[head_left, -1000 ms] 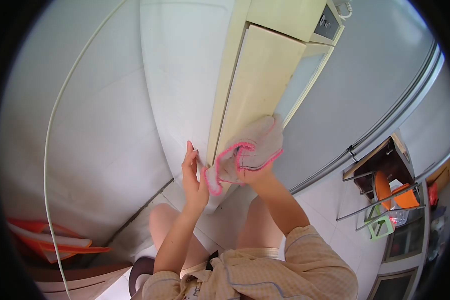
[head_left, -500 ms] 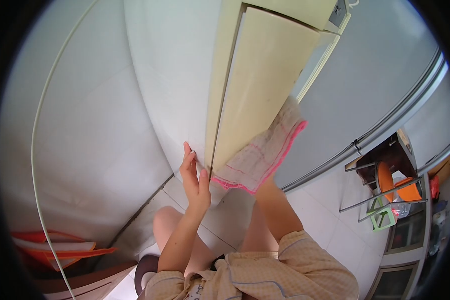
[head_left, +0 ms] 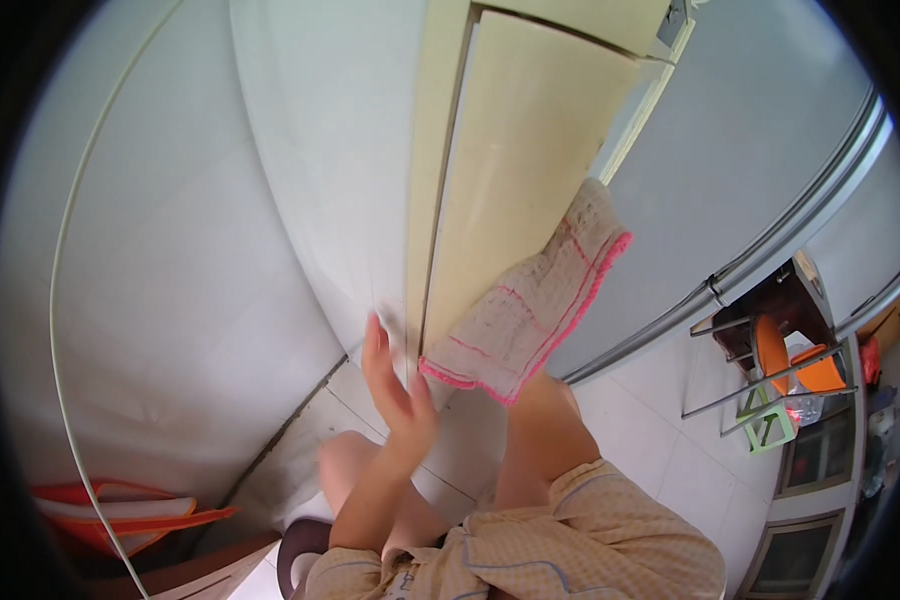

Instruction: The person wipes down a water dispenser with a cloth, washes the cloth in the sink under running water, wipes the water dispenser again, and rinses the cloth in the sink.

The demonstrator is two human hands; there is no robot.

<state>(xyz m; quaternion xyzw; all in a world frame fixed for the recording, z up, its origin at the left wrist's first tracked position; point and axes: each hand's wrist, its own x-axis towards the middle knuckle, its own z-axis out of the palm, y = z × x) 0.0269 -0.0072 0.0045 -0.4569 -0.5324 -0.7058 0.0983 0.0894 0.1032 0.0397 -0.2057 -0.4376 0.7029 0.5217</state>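
A whitish cloth [head_left: 530, 310] with a pink edge lies spread against the lower part of a cream-coloured appliance panel [head_left: 525, 150]. My right hand is hidden beneath this cloth; only the wrist and forearm show below it. Beside the white side [head_left: 320, 130] of the appliance, at its lower edge, my left hand [head_left: 395, 385] is raised with its fingers apart and nothing in it. The left fingertips are slightly blurred, close to the white surface.
A thin pale cable [head_left: 58, 300] hangs at the left, above an orange-edged item [head_left: 135, 513]. At the right stand an orange chair [head_left: 770, 350] and a green stool [head_left: 770, 428]. Grey pipes [head_left: 770, 245] run along the wall. Tiled floor [head_left: 670, 450] lies below.
The cloth, bunched around my right hand one second ago, is now spread out and farther right. My left hand has shifted slightly down and right. The camera view has moved a little.
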